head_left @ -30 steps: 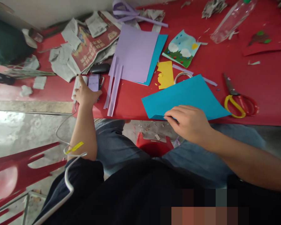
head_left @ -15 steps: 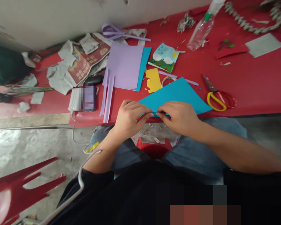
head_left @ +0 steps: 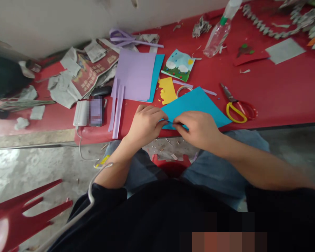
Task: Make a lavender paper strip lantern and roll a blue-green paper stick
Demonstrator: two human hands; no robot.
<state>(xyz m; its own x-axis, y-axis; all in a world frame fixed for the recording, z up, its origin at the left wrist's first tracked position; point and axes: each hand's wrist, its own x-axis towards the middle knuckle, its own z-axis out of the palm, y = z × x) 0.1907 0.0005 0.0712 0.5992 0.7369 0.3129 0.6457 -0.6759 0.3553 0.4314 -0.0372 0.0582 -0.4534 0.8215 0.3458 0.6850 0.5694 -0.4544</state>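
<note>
A sheet of blue paper (head_left: pixel 196 103) lies at the near edge of the red table, turned so one corner points away from me. My left hand (head_left: pixel 148 120) pinches its near edge between thumb and fingers. Close beside it, my right hand (head_left: pixel 198 129) pinches the same edge, the fingertips of both hands almost meeting. Part of the near edge is hidden under the fingers, so I cannot tell whether it is folded. Scissors (head_left: pixel 236 105) with one yellow and one red handle lie just right of the sheet. Behind it are a roll of tape (head_left: pixel 184 91) and a torn yellow paper (head_left: pixel 168 90).
Purple sheets (head_left: pixel 136 73), purple strips (head_left: pixel 118 112), and a small painted picture (head_left: pixel 178 65) lie beyond the hands. A plastic bottle (head_left: pixel 217 36) stands at the back. A phone (head_left: pixel 96 111) and white power bank (head_left: pixel 80 113) sit left. A red chair (head_left: pixel 28 210) is lower left.
The whole view has shifted slightly, moving table items left. Both hands keep their pinch on the blue paper's near edge, with the fingertips a little higher on it.
</note>
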